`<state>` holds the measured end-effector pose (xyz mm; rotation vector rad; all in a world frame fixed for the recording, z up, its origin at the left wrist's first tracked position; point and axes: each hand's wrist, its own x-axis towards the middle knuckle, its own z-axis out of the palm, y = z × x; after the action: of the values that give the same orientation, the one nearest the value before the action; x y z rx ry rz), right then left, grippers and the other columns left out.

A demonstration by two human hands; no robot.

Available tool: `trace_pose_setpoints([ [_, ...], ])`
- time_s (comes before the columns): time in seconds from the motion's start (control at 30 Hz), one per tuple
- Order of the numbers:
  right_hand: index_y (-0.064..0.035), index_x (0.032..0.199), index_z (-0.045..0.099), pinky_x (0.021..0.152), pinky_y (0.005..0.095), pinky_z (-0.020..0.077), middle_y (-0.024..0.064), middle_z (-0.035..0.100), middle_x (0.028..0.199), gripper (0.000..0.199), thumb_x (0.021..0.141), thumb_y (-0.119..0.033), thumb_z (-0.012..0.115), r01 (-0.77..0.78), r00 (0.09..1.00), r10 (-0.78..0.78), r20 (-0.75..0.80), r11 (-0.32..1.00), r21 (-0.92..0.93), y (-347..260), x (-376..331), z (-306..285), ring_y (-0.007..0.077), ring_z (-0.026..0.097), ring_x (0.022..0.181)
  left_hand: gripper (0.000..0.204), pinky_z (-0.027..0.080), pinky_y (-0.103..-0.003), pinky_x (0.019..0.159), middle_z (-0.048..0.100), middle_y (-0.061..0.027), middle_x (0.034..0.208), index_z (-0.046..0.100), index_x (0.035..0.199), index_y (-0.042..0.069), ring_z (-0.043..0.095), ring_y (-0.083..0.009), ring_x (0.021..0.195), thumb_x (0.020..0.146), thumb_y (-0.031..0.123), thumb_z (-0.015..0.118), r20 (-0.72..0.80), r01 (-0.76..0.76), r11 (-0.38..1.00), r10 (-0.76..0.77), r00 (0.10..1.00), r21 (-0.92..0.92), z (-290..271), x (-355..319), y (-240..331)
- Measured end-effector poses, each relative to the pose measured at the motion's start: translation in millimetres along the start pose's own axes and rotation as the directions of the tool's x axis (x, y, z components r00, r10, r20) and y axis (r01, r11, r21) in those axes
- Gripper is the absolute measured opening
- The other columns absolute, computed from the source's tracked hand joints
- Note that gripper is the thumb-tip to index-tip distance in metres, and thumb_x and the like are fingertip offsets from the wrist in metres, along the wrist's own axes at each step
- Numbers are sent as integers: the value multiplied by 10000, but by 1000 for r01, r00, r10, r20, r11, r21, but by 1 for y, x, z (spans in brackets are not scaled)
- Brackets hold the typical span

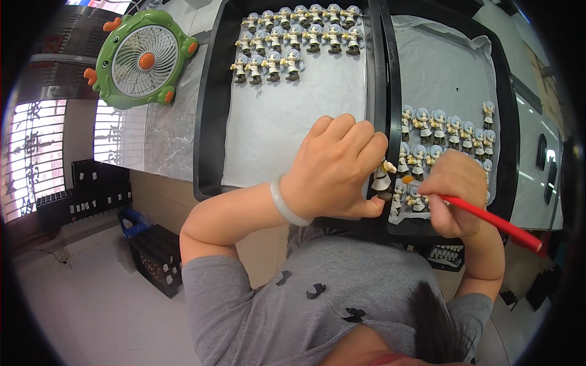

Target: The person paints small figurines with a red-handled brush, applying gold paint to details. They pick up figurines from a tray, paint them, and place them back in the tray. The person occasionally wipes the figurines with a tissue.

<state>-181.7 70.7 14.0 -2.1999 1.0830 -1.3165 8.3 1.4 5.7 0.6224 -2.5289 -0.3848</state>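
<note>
**Pale floor (79, 311), grey marbled table (168, 143), and a figurine (381, 182) pinched in my left hand (342, 161)**

A barred window (38, 152) shows at 9 o'clock, and black bins (157, 259) stand on the floor at 8. In front of me are two black trays side by side: the left tray (210, 116) at 12 o'clock, the right tray (506, 122) at 2, each lined with a white sheet. A green fan (107, 70) with orange knobs stands on the table at 10 o'clock.

My left hand, a pale bangle (285, 204) round its wrist, reaches from 7 o'clock over the left tray's near right corner. Its thumb and fingers are closed on the figurine, which sits at 3 o'clock, above where the two rims meet. My right hand (455, 186), further out at 3, is wrapped round a red-handled brush (497, 222). The handle points toward 4 o'clock; the orange tip is just beside the figurine, though I cannot tell if they touch.

Smallest are the other figurines (314, 38), pale-haired and white-clad like mine: three rows at the far end of the left tray, the nearest one shorter, and more rows in the near part of the right tray.
</note>
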Motion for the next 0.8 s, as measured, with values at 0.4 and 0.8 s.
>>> trace_pose_setpoints([
  [0.4,-33,722,564,456,308,369,54,506,587,152,602,-118,523,91,996,-91,3,995,-39,-11,-3,-12,210,474,503,510,272,-291,551,388,-9,667,511,830,86,382,-163,581,387,293,656,-61,-27,962,45,997,273,1,-4,3],
  [0.8,-46,737,572,399,270,325,33,511,606,281,843,-291,487,277,960,-275,54,960,-32,-5,-6,-1,182,487,527,522,283,-282,573,401,7,682,536,875,104,395,-145,578,388,269,624,-87,-52,920,93,992,388,6,-10,6],
])
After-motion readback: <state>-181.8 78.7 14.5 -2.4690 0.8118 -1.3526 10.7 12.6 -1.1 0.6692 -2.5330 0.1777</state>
